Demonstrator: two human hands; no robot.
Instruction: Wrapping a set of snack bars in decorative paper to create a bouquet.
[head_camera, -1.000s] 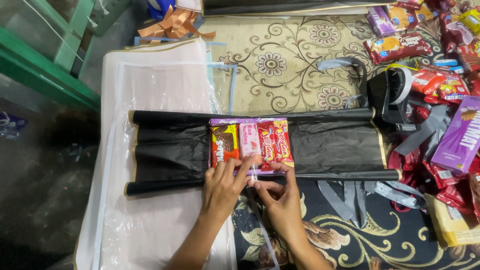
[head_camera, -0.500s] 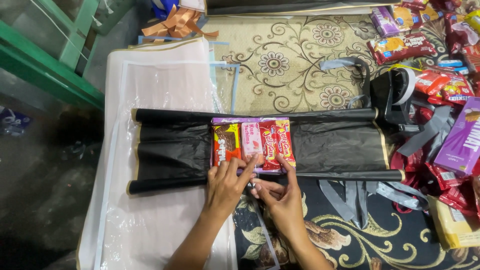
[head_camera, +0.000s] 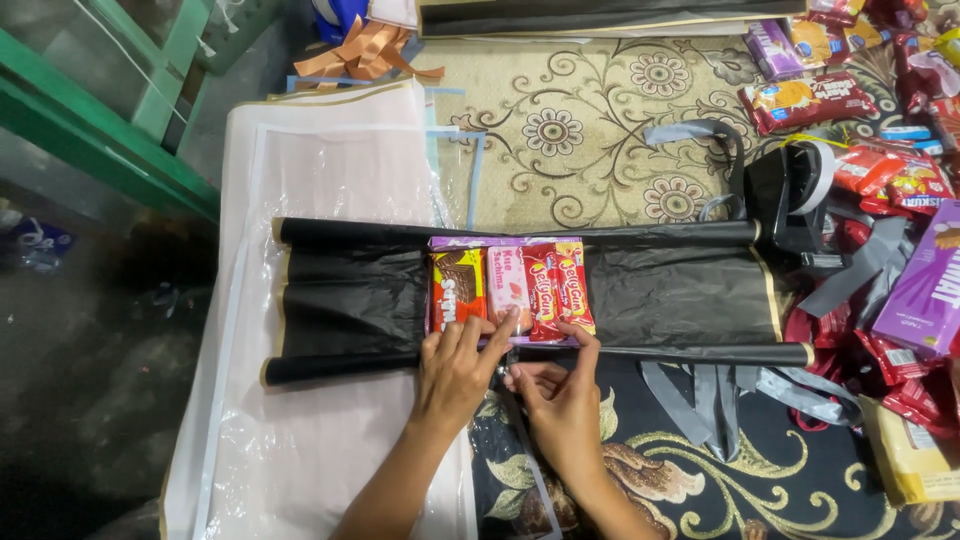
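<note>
**Hands pressed at the near edge of a snack row on black wrapping sheet**

Left hand (head_camera: 458, 362) lay flat, fingers spread, fingertips on the near edge of the row of snack packets (head_camera: 510, 290); right hand (head_camera: 562, 398) sat just beside it, fingers curled narrow, index finger stretched up to the same edge, pinching something too small to tell. Those packets, brown, pink and red, lay side by side at the middle of the black wrapping sheet (head_camera: 660, 295), between its two rolled long edges; the sheet rested across a clear plastic sheet (head_camera: 320, 170) and the patterned carpet (head_camera: 560, 130) on the floor. Judged by look, the packets were light, slick and crinkly, prone to slide; pressing from above or holding by the crimped ends seemed safest. A tape dispenser (head_camera: 795, 190) and loose snack packs (head_camera: 900, 200) lay by the sheet's right end.
</note>
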